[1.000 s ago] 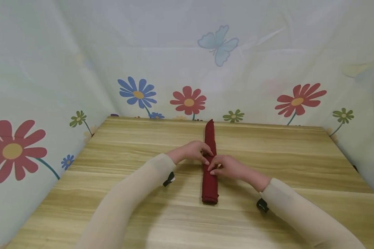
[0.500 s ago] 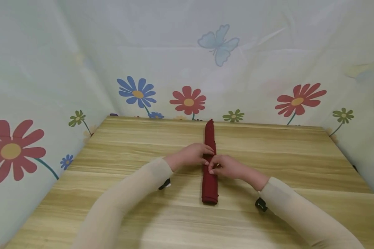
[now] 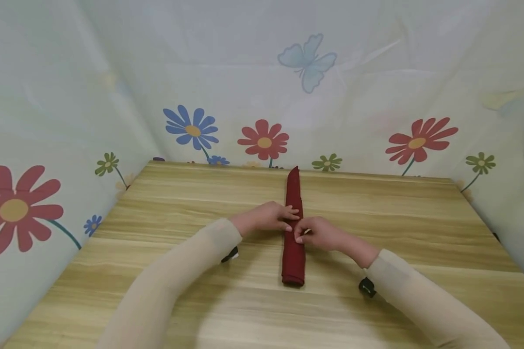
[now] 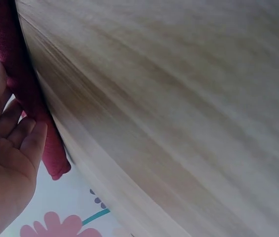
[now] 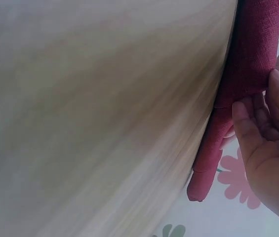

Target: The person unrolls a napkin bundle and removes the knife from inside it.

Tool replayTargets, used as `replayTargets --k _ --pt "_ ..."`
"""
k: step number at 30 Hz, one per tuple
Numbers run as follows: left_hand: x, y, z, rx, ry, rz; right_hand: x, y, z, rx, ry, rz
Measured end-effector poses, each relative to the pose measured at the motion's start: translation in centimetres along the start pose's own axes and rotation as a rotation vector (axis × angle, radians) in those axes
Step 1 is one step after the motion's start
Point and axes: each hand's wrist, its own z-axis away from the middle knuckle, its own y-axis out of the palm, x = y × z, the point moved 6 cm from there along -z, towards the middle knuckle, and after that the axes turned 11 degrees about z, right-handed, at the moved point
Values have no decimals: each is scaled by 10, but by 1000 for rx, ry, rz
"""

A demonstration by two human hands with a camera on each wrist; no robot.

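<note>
Item: fingers (image 3: 291,211) of the left hand (image 3: 268,216), curled and pinching the left edge of a rolled dark red cloth (image 3: 293,252) at mid-length; right hand (image 3: 320,233) opposite, its fingers likewise curled onto the right edge, the two hands almost touching above the roll. Cloth: a long narrow roll lying lengthwise down the middle of the wooden counter (image 3: 157,271), pointed end toward the far edge, blunt end toward the person. Step, by judgement: tightening or fixing the roll at its middle; the next move seems to call for even pressure from both sides so the roll stays tight. Surroundings: pale sleeves, flower-printed backdrop (image 3: 262,140) on three sides. Obstructions: none seen near the cloth.
</note>
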Motion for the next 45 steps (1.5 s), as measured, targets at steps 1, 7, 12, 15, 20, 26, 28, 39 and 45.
replayTargets --k 1,7,12,15,20,26,28,39,45 --pt "0 0 -1 1 0 -1 0 0 0 2 -2 -4" --pt "2 0 -4 11 -31 16 -1 -1 0 14 -38 -26" --pt "3 0 -6 18 -38 3 -6 -1 0 29 -88 -59" --pt "3 1 -6 21 -47 19 -8 1 0 57 -48 -68" --pt "-1 2 -6 20 -37 22 -1 5 -3 121 5 -53" --pt "-3 1 -5 17 -41 12 6 0 -2 143 -72 -41" --pt "-1 1 -5 17 -55 24 5 -2 -2 149 -90 -46" --pt "6 1 -5 4 -75 45 -2 -4 -3 216 -73 -128" --pt "3 1 -5 8 -73 45 5 -1 -7 252 -17 -94"
